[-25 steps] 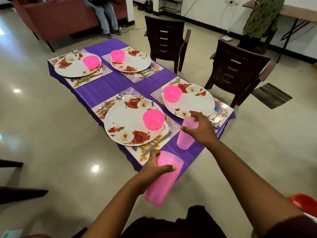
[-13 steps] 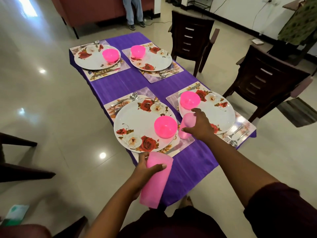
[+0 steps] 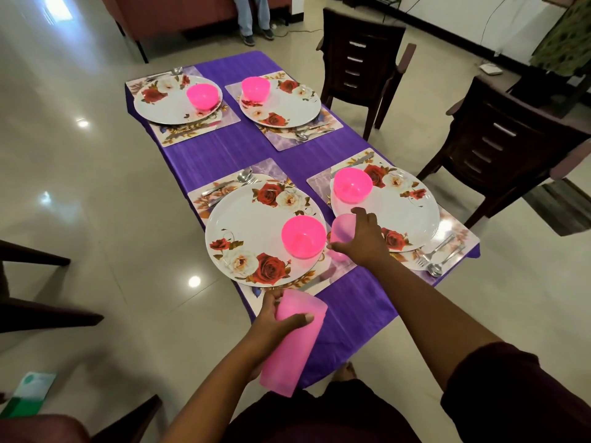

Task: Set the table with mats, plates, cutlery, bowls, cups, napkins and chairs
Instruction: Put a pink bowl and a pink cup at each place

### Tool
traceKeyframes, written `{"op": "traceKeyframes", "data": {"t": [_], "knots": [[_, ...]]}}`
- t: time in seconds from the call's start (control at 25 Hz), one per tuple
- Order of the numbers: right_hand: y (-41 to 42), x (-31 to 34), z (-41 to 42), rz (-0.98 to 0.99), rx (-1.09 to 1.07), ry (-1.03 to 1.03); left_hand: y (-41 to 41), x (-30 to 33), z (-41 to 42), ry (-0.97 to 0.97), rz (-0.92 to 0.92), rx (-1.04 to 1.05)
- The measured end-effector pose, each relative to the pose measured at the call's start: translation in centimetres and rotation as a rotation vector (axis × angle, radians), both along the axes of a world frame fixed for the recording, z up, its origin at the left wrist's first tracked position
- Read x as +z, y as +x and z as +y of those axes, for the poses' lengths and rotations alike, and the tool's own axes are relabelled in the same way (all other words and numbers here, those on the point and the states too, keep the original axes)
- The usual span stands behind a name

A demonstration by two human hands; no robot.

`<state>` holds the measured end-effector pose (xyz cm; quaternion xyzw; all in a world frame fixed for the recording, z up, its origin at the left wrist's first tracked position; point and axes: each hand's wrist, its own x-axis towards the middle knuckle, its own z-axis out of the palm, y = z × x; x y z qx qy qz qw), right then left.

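A purple-clothed table (image 3: 224, 148) carries several floral mats, each with a rose-patterned plate and a pink bowl. My right hand (image 3: 361, 239) grips a pale pink cup (image 3: 342, 230) upright between the near left plate (image 3: 249, 231) and the near right plate (image 3: 403, 206), beside the near pink bowl (image 3: 302, 236). My left hand (image 3: 273, 318) holds a stack of pink cups (image 3: 292, 340) tilted over the table's near edge. Cutlery (image 3: 439, 257) lies on the near right mat, and more cutlery (image 3: 230, 185) on the near left mat.
Two dark wooden chairs (image 3: 361, 62) (image 3: 511, 145) stand along the table's right side. Dark chair parts (image 3: 38, 282) show at the left. A person's legs (image 3: 254, 17) stand by a sofa at the far end. A green packet (image 3: 30, 390) lies on the floor.
My right hand has carried the pale cup forward and set it lower between the two near plates. My left hand keeps the cup stack in place. My view has moved closer to the table.
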<state>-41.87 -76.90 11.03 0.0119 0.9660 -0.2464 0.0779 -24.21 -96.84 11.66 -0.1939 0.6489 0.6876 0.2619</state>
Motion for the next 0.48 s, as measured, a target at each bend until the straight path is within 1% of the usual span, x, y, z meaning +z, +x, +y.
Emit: {"op": "traceKeyframes", "data": {"t": [0.08,0.12,0.24,0.28,0.32,0.4,0.48], "knots": [[0.6,0.2,0.0,0.016,-0.056,-0.029,0.2,0.1,0.0,0.033,-0.015,0.028],[1.2,0.3,-0.1,0.074,-0.093,-0.046,0.3,0.2,-0.1,0.06,-0.015,0.047],[4.5,0.3,-0.4,0.374,-0.221,-0.132,0.2,0.1,0.1,0.083,-0.035,0.059],[5.8,0.0,-0.6,0.453,-0.238,-0.165,0.0,-0.1,0.3,0.062,-0.049,0.04],[7.2,-0.3,-0.6,0.482,-0.244,-0.203,-0.1,-0.2,0.9,0.052,-0.055,0.013],[9.8,-0.7,0.0,0.395,-0.226,-0.312,0.0,-0.7,2.4,0.054,-0.041,-0.038],[12.3,-0.2,0.9,0.199,-0.204,-0.465,0.2,-1.1,4.1,0.045,-0.012,-0.089]]}}
